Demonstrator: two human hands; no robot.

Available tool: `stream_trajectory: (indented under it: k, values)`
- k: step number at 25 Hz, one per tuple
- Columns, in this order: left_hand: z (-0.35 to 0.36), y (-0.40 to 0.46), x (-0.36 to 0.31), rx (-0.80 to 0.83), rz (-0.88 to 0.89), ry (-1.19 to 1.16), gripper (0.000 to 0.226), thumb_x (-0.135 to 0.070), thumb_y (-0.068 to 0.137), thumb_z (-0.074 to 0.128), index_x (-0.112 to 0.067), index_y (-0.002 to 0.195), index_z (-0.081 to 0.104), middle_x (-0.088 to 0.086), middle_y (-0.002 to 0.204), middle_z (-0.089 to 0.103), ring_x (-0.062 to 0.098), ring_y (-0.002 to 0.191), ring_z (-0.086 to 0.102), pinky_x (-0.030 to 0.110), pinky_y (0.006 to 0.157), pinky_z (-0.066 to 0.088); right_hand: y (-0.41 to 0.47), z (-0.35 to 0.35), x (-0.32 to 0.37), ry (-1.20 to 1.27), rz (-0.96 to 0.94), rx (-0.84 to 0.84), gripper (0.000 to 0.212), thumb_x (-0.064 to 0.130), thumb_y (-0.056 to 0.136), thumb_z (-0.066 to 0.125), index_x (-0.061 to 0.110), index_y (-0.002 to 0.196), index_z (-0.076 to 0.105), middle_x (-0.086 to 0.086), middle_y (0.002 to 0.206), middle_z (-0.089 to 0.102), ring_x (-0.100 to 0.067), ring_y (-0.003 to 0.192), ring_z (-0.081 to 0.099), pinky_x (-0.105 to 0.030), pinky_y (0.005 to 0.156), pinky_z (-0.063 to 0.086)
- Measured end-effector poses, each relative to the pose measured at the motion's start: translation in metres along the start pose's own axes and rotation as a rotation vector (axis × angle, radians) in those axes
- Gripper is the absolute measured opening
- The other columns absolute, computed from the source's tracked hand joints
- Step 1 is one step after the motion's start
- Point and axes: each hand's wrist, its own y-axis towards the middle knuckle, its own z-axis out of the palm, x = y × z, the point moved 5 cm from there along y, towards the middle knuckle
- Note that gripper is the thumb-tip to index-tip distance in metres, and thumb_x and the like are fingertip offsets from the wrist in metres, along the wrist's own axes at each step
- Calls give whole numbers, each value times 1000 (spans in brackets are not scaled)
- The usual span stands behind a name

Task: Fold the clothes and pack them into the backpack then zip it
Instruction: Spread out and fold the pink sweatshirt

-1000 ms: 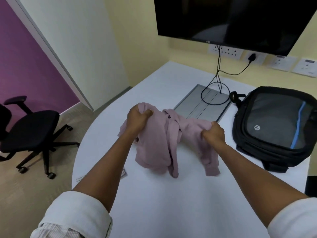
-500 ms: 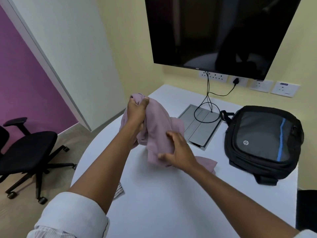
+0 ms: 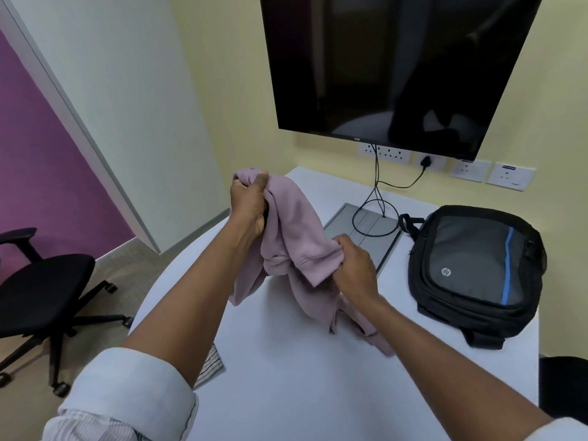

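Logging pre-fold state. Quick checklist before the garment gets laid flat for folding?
1. Left hand grips pink garment: ok.
2. Right hand grips its hem: ok.
3. Garment spread out: not ok, bunched, the lower end trailing on the table.
4. Bare table in front for folding: ok.
5. Backpack within reach on the right: ok.
6. Backpack open for packing: cannot tell.

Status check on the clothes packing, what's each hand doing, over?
Left hand grips pink garment high; right hand grips its hem. Garment unfolded, lower end trailing on table. Backpack to the right, looks zipped. Nothing blocking.
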Motion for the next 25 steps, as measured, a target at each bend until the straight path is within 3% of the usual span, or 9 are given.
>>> stream_trajectory:
  k: [5,8,10,12,14,17,21,23,25]
  values:
    - [-17,6,12,89,-184,14,16,-12,96,61,-4,109,59,9,88,70,17,78,69,24,63,57,49,-38,43,238,23,-112,13,12,82,42,21,84,52,4,75,62,-20,71,57,-38,59,44]
    - [-38,5,37,106,-266,194,9,-12,88,69,-9,89,61,7,79,69,18,73,65,23,61,56,76,-52,70,269,8,-120,12,12,82,45,16,85,56,4,79,63,-17,72,55,-34,59,42]
    - [-56,9,48,81,-269,267,27,-14,76,77,-8,95,58,12,92,66,18,76,65,25,68,57,89,-61,80,264,5,-137,12,10,83,46,13,84,57,3,78,63,-15,69,53,-32,57,41]
    - [-70,13,46,30,-261,331,67,-19,72,80,-8,130,48,12,118,64,20,91,69,35,85,58,99,-68,84,264,23,-163,12,7,84,46,8,84,57,0,78,62,-14,68,50,-31,56,40]
    - [-75,12,37,5,-243,418,86,-21,76,80,-19,147,32,7,127,61,21,101,67,41,93,56,105,-72,83,275,59,-169,13,7,85,47,5,88,59,-6,84,66,-18,71,53,-33,58,43]
    - [-69,1,30,167,-206,729,70,-28,76,80,-24,137,45,5,119,65,18,97,65,31,81,54,109,-72,85,262,66,-144,14,8,85,47,6,88,60,-7,85,66,-20,73,54,-34,59,44]
    - [-54,-10,44,283,-58,1373,117,-76,44,74,-31,145,36,6,144,48,31,132,46,52,104,42,107,-70,94,229,42,-104,14,7,86,46,7,88,60,0,79,61,-12,66,50,-28,53,38]
    - [-36,-15,49,325,170,1482,109,-88,44,65,-39,138,38,1,138,51,30,129,47,58,98,41,107,-70,99,224,16,-88,15,7,87,47,10,89,61,3,80,60,-8,68,51,-25,53,38]
    - [-22,-26,52,356,234,1353,71,-73,62,63,-41,123,48,-9,117,61,23,111,55,50,93,44,108,-72,104,230,-17,-72,14,8,89,47,10,89,61,4,81,61,-7,70,52,-20,53,38]
